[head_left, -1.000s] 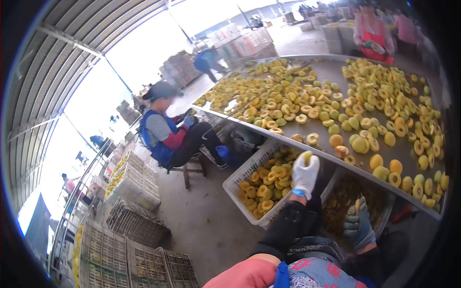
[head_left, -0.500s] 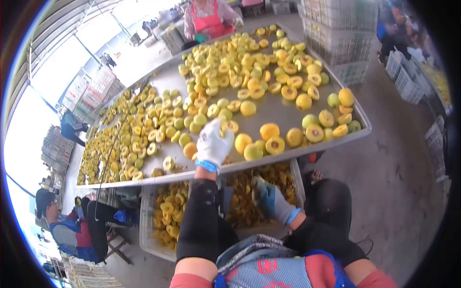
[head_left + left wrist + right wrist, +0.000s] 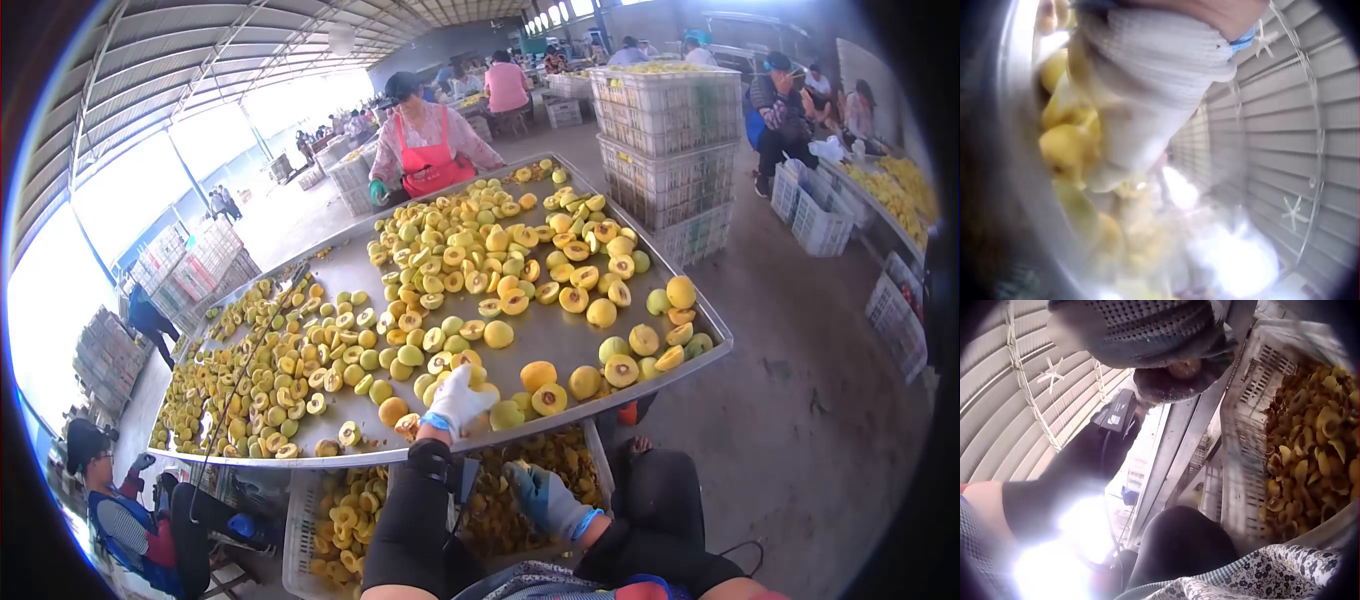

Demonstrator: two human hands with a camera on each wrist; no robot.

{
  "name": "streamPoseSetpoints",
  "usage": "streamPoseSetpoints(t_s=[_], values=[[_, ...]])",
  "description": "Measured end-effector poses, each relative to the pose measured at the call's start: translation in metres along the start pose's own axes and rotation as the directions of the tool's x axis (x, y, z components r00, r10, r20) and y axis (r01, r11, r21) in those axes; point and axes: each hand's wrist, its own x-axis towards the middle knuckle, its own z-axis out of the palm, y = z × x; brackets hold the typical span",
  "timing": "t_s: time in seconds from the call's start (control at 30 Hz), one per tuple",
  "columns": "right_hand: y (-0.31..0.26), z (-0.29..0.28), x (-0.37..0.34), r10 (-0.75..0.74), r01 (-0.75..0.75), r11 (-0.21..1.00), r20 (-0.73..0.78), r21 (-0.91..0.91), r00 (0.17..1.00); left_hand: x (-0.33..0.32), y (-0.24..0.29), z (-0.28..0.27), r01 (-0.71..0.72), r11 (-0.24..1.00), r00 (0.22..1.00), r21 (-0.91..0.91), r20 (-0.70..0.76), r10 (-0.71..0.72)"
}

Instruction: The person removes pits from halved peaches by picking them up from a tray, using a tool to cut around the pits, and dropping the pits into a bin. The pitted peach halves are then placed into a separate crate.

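Observation:
On the metal table [image 3: 330,262] lie many yellow and green-yellow peaches [image 3: 500,300], most of them cut in half with brown centres. My left hand [image 3: 460,400], in a white glove, reaches over the near table edge among the fruit, thumb spread from the fingers. In the left wrist view yellow peaches [image 3: 1066,150] lie right beside the glove, blurred. My right hand [image 3: 548,500], in a grey-blue glove, is low in front of the table, above a crate of brownish-yellow scraps [image 3: 580,470]. Its fingers curl round a tool whose round brown handle end [image 3: 1185,367] shows; the rest is hidden.
Left of the scraps stands a white crate [image 3: 300,540] of peach halves, partly under the table. A person in a red apron [image 3: 430,165] is at the far side; another sits at left [image 3: 130,520]. Stacked crates [image 3: 665,150] stand beyond the right edge.
The head view has swung right and up. My left hand, which held a fruit beside the table a second ago, has moved over the tabletop fruit. The right hand stays low over the scraps.

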Motion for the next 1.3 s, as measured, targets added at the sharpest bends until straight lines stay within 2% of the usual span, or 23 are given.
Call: streamPoseSetpoints(t_s=[0.03, 0.07, 0.1, 0.13, 0.17, 0.23, 0.3, 0.37, 0.4, 0.47, 0.53, 0.63, 0.73, 0.8, 0.83, 0.9, 0.97, 1.0, 1.1, 1.17, 1.23, 1.3], values=[[0.013, 0.004, 0.006, -0.145, 0.150, 0.986, -0.074, 0.075, 0.987, 0.000, -0.013, 0.000, -0.016, 0.915, 1.000, -0.404, -0.008, 0.014], [0.031, 0.011, 0.010, -0.262, 0.284, 0.948, -0.156, 0.144, 0.953, -0.005, -0.028, 0.002, -0.009, 0.676, 1.000, -0.737, -0.012, 0.000], [0.036, 0.012, 0.015, -0.219, 0.247, 0.907, -0.118, 0.343, 0.969, -0.015, -0.024, -0.010, 0.026, 0.501, 0.999, -0.865, 0.040, 0.017], [0.009, 0.007, 0.007, -0.210, 0.233, 0.907, -0.104, 0.351, 0.972, -0.034, -0.014, -0.018, 0.045, 0.325, 0.999, -0.945, 0.033, -0.042], [0.002, 0.005, 0.007, -0.207, 0.227, 0.918, -0.093, 0.326, 0.974, -0.050, -0.008, -0.020, 0.034, 0.136, 0.999, -0.990, 0.032, -0.021], [-0.004, 0.006, 0.011, -0.264, 0.280, 0.923, -0.096, 0.263, 0.960, -0.083, 0.006, -0.020, 0.054, -0.120, 0.998, -0.991, 0.052, 0.021], [-0.007, 0.012, 0.016, -0.373, 0.390, 0.903, -0.118, 0.179, 0.920, -0.107, 0.022, -0.011, -0.145, 0.213, 0.989, -0.966, -0.136, 0.057], [-0.025, 0.006, 0.012, -0.323, 0.327, 0.940, -0.061, 0.096, 0.945, -0.119, 0.031, 0.007, -0.271, 0.514, 0.961, -0.814, -0.257, 0.099], [-0.031, 0.004, 0.010, -0.297, 0.299, 0.953, -0.036, 0.051, 0.954, -0.126, 0.039, 0.009, -0.213, 0.318, 0.977, -0.924, -0.210, 0.042], [-0.030, 0.003, 0.010, -0.269, 0.269, 0.962, -0.008, 0.049, 0.963, -0.135, 0.052, 0.008, -0.106, 0.067, 0.993, -0.992, -0.109, -0.047], [-0.031, 0.002, 0.008, -0.236, 0.235, 0.971, 0.012, 0.038, 0.972, -0.138, 0.058, 0.009, -0.020, -0.003, 0.991, -1.000, -0.020, -0.132], [-0.031, 0.001, 0.006, -0.191, 0.191, 0.982, 0.033, 0.004, 0.981, -0.143, 0.062, 0.008, -0.113, 0.379, 0.982, -0.919, -0.160, -0.096], [-0.019, 0.004, 0.008, -0.185, 0.188, 0.981, 0.060, -0.041, 0.981, -0.148, 0.071, 0.005, -0.039, 0.405, 0.979, -0.914, -0.116, -0.166], [-0.013, 0.006, 0.008, -0.196, 0.201, 0.977, 0.068, -0.076, 0.978, -0.147, 0.061, 0.014, -0.131, 0.514, 0.968, -0.847, -0.221, -0.116], [-0.009, 0.010, 0.004, -0.170, 0.169, 0.986, 0.067, 0.018, 0.983, -0.146, 0.053, 0.021, -0.181, 0.563, 0.958, -0.806, -0.273, -0.083], [-0.002, 0.026, 0.003, -0.173, 0.158, 0.967, 0.060, 0.199, 0.983, -0.141, 0.039, 0.039, -0.180, 0.335, 0.943, -0.925, -0.259, -0.210], [0.020, 0.038, 0.008, -0.274, 0.272, 0.960, 0.008, 0.070, 0.962, -0.145, 0.038, 0.045, -0.140, 0.196, 0.940, -0.971, -0.192, -0.281], [0.013, 0.036, 0.009, -0.277, 0.274, 0.956, 0.008, 0.103, 0.961, -0.149, 0.045, 0.038, -0.094, 0.144, 0.952, -0.985, -0.131, -0.275], [-0.004, 0.033, -0.003, -0.234, 0.226, 0.960, 0.035, 0.164, 0.972, -0.157, 0.063, 0.029, -0.159, 0.184, 0.938, -0.970, -0.206, -0.277], [-0.005, 0.032, -0.003, -0.201, 0.190, 0.968, 0.053, 0.163, 0.978, -0.157, 0.060, 0.029, -0.203, 0.279, 0.934, -0.939, -0.272, -0.233], [-0.003, 0.028, -0.005, -0.175, 0.167, 0.982, 0.105, 0.084, 0.979, -0.157, 0.059, 0.025, -0.175, 0.333, 0.950, -0.927, -0.248, -0.191], [0.001, 0.027, -0.008, -0.142, 0.138, 0.990, 0.157, 0.037, 0.977, -0.157, 0.060, 0.010, -0.076, 0.344, 0.976, -0.936, -0.141, -0.167]])
